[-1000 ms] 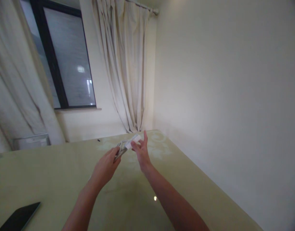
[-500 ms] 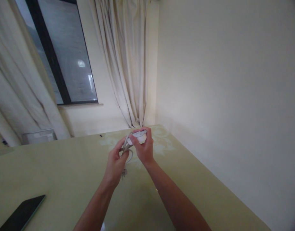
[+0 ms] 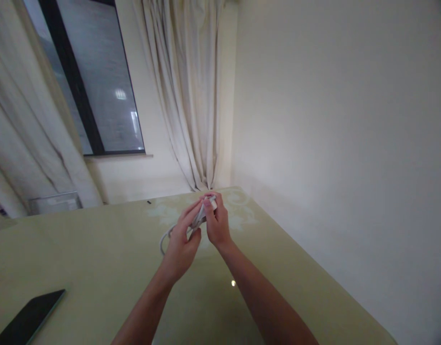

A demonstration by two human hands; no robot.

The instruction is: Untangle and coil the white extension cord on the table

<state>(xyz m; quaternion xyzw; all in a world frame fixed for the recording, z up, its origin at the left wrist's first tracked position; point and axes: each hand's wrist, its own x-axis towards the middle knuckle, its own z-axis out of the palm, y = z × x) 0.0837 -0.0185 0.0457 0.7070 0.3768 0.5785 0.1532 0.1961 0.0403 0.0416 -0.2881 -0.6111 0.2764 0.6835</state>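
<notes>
- Both hands are occupied above the table [image 3: 98, 254]: the left hand [image 3: 180, 247] grasps the cable [image 3: 199, 219], while the right hand [image 3: 217, 226] pinches the white block [image 3: 213, 203], thumb on top.
- One loop [image 3: 162, 239] hangs out beyond the left hand's outer side; if the fingers slacken, it could spread and tangle.
- A hard pull between the hands could strain the cable where it seems to meet the block, though fingers hide most of that spot.
- The block, apparently smooth and held near its end, might slip from too light a pinch and knock the table.
- The tablet [image 3: 29, 316] lies well apart, so a drop seems unlikely to hit it.
</notes>
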